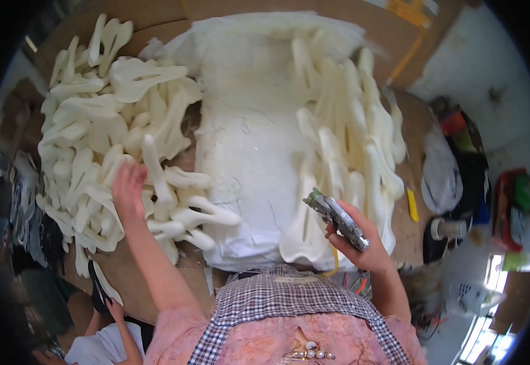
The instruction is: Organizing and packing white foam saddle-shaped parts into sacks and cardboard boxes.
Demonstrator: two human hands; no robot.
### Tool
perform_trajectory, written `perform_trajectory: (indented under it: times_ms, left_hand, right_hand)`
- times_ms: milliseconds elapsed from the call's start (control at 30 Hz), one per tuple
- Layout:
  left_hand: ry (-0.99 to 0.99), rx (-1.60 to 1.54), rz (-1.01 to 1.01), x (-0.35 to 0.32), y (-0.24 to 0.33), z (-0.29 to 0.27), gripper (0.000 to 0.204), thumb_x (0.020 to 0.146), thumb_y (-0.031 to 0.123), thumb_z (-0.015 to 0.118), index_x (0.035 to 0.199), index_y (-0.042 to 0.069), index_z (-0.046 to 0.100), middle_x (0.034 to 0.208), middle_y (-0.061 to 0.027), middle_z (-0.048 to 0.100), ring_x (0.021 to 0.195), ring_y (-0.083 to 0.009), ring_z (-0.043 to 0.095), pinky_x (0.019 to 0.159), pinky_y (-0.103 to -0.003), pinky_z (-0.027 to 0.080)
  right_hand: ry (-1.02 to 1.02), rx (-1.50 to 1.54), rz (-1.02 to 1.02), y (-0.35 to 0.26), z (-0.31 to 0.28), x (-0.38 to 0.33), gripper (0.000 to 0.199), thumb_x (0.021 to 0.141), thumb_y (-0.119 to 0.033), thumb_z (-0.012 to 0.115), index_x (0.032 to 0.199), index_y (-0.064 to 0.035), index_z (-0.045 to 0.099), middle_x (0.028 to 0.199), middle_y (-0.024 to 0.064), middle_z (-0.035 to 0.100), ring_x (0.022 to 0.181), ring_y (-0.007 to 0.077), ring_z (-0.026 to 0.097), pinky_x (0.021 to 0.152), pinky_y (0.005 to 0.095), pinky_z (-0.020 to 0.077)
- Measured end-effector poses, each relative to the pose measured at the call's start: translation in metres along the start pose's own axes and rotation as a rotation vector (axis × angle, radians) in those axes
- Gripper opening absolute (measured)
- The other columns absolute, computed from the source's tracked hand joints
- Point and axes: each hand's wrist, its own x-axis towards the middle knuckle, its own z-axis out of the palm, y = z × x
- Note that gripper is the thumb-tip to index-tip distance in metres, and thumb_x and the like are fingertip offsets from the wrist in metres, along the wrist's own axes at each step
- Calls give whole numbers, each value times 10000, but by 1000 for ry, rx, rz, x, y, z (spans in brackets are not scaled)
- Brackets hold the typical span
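Holding the left hand [130, 188] over the loose left pile of cream foam pieces [137, 85], with fingers extended, slightly spread and gripping nothing visible; can't tell on contact with the foam beneath. Gripping a grey metal gun-like tool [338, 219] in the right hand [363, 240], with fingers wrapped round the body, nose pointed up-left at the near end of the right-hand row of foam pieces [371, 167]. Looks like fetching a piece left-handed between uses of the tool. Probably calls for pinching one piece and lifting free of tangled neighbours. Best room: along the white-covered strip [246, 152] between both stacks. Tight at the near edge, close against the checked apron [289, 298]. Watch the yellow hose [336, 260] below the right hand for snags, plus the yellow-handled item [412, 205] farther right. Stay clear of the co-worker's hands [116, 308], lower left.
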Motion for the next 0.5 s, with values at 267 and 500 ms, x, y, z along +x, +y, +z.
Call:
perform_trajectory:
  times_ms: [267, 500]
  left_hand:
    - [-317, 486, -557, -194, -125, 11, 366, 837, 215, 602, 1110, -15, 523, 918, -115, 617, 726, -158, 625, 636, -242, 509]
    - [-576, 661, -291, -244, -244, 69, 511, 719, 161, 673, 1194, 53, 517, 1086, -105, 596, 850, -180, 591, 758, -298, 472]
  right_hand:
    - [47, 107, 28, 24, -49, -155, 570, 794, -4, 595, 1314, -11, 361, 931, 74, 581, 837, 139, 568, 765, 284, 463]
    - [-28, 132, 157, 31, -65, -270, 573, 792, -62, 630, 1299, -4, 370, 939, 69, 590, 841, 132, 571, 765, 286, 464]
